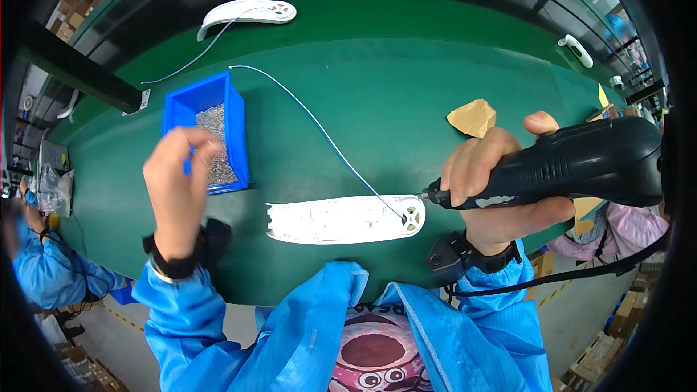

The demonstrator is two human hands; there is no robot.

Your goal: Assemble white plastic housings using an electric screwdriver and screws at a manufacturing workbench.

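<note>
My right hand (483, 181) is wrapped around a black electric screwdriver (581, 163), which lies nearly level with its tip pointing left. That tip reaches the right end of a long white plastic housing (334, 221) lying flat in front of me. A thin blue-and-white cable (308, 112) runs from a round metal part at the housing's right end up to the far left. Thumb and fingertips of my left hand (178, 181) are pinched together over the near part of a blue bin (236, 131) of small screws (218, 145). Whatever they pinch is too small to see.
A second white housing (250, 11) with its own cable lies at the back left, by a dark post (80, 65). A torn brown paper piece (475, 117) rests beyond my right hand. At far left, a co-worker's blue sleeve (51, 268) shows.
</note>
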